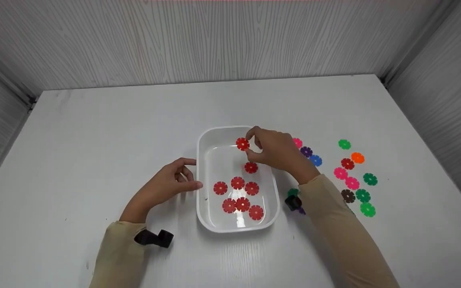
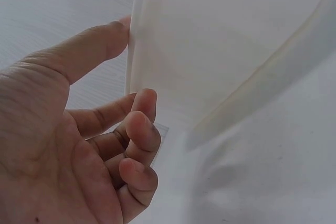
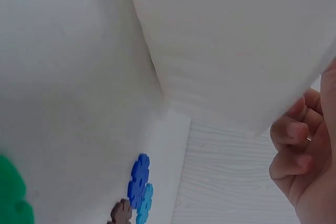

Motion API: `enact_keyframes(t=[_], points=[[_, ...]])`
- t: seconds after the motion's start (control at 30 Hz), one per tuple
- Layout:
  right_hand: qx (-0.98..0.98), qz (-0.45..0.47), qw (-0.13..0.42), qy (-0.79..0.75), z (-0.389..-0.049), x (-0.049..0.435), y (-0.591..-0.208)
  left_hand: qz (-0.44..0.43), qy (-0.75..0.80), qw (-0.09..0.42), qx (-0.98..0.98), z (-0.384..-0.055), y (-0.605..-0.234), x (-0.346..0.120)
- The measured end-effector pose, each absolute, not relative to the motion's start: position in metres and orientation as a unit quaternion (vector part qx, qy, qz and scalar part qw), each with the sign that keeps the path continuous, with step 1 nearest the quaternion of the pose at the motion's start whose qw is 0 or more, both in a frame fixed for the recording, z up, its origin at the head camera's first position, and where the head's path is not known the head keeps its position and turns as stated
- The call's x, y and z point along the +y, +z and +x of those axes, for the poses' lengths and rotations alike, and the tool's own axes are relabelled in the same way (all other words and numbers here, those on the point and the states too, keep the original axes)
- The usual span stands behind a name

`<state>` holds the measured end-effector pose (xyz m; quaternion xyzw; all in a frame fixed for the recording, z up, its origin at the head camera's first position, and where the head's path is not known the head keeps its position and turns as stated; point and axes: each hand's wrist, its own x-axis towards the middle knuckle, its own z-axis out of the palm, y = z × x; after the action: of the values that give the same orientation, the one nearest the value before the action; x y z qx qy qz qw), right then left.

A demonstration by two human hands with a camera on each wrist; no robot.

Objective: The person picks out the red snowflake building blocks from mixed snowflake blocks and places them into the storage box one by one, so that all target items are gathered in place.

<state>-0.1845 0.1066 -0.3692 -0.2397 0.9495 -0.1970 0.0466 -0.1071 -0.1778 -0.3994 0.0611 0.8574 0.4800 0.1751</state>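
A white tray [image 1: 201, 208] holds several red flower-shaped notched plastic discs [image 1: 242, 204], mostly toward its near end. My right hand [image 1: 274, 150] is over the tray's far right part, pinching a red notched disc [image 1: 243, 144] between thumb and fingertips. In the right wrist view the tray's outer wall [image 3: 226, 51] hides that disc and part of the hand [image 3: 310, 150]. My left hand [image 1: 170, 180] grips the tray's left side, thumb over the rim and index finger at the edge. The left wrist view shows its other fingers [image 2: 139, 135] curled beside the wall.
Right of the tray lie several loose notched discs: green [image 1: 344, 144], orange [image 1: 357, 157], pink [image 1: 351, 183], brown [image 1: 348, 196] and blue [image 1: 315, 160]. My right sleeve [image 1: 334, 220] passes over some of them. A grey wood-grain panel [image 1: 214, 44] stands behind the white table [image 1: 106, 132].
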Motion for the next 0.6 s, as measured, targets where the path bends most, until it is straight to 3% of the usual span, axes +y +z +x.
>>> enact_keyframes(t=[0.6], points=[[0.941,-0.255,0.045,-0.217,-0.173,0.091,-0.375,0.059,0.480,0.181,0.857,-0.105,-0.402,-0.179]])
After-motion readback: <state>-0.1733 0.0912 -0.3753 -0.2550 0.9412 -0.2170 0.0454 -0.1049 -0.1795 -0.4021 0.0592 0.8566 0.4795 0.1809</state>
